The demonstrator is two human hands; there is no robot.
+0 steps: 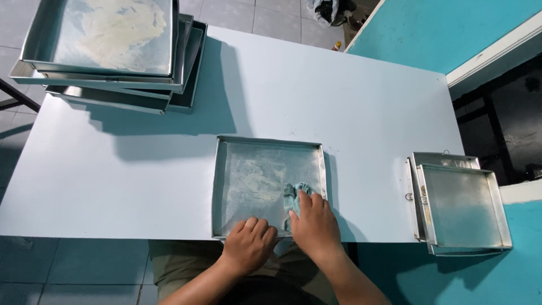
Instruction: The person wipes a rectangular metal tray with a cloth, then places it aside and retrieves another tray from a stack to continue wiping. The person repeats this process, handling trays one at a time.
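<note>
One square metal tray [254, 175] flat on the desk [339, 101], right hand [313, 223] pressing one blue cloth [293, 195], left hand [248, 243] gripping tray's near rim, four stacked trays [113, 56] far left, two stacked trays [460, 200] right

White table [350, 101]: broad rectangular top. Stack of square metal trays [113, 68]: far left corner, top one smeared with pale residue. Two nested square metal trays [460, 203]: near right edge, overhanging the table. Turquoise wall [446, 28]: far right. Grey tiled floor [271, 17]: beyond.
</note>
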